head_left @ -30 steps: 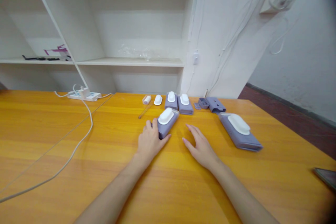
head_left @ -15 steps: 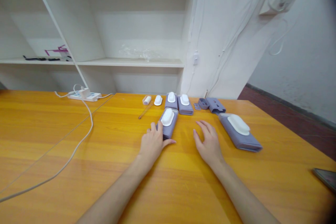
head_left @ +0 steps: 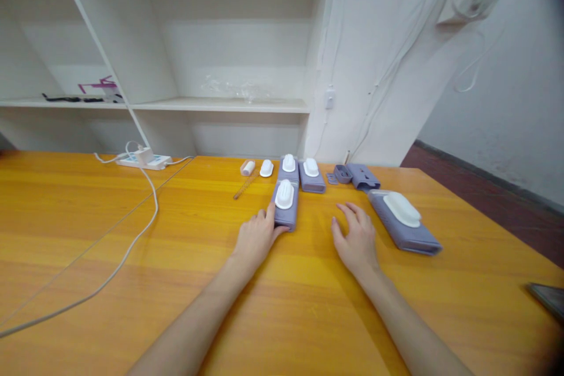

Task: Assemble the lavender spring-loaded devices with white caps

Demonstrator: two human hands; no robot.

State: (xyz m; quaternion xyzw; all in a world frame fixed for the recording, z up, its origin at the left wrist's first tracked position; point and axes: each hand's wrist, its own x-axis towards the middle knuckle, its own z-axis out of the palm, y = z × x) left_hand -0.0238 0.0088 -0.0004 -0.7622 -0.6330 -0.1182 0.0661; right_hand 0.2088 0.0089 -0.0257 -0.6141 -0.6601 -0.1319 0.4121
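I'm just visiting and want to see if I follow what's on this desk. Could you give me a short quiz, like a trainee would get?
1. True or false: the left hand touches the near end of a purple case.
2. Where does the right hand rest? A: on the bare table. B: on top of that purple case. C: on the left hand.
3. In two words: what white thing at the far left of the table does the long white cord lead to?

Key: 1 true. 2 A. 3 power strip.
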